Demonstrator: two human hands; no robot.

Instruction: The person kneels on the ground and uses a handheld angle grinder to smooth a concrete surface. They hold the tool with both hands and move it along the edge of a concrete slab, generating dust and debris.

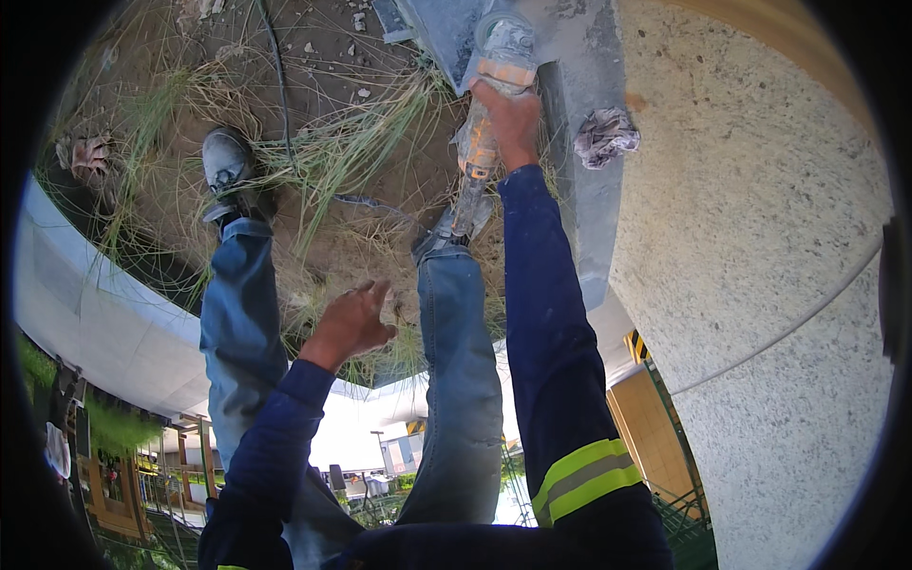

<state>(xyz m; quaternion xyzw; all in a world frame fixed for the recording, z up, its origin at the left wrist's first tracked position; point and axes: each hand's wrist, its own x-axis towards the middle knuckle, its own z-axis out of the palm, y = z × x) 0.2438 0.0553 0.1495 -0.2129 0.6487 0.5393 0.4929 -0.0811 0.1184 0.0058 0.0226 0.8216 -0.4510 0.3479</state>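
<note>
My right hand [514,123] is wrapped round the front of a dusty orange and grey angle grinder [478,150]. Its round head lies against a grey, smooth concrete edge [442,38] at the top, and its narrow rear end points back toward my right shoe [446,231]. The disc's working face is hidden. My left hand [350,325] hangs in the air left of my right leg, fingers apart and holding nothing. A crumpled, dirty cloth [606,139] lies on the ledge to the right of the grinder.
Bare soil with long grass [361,142] surrounds my feet, and a dark cable [277,71] crosses it. To the right stretches a wide speckled stone surface [750,190] with a thin pale cord [779,332] over it. A pale curved wall [104,304] borders the soil.
</note>
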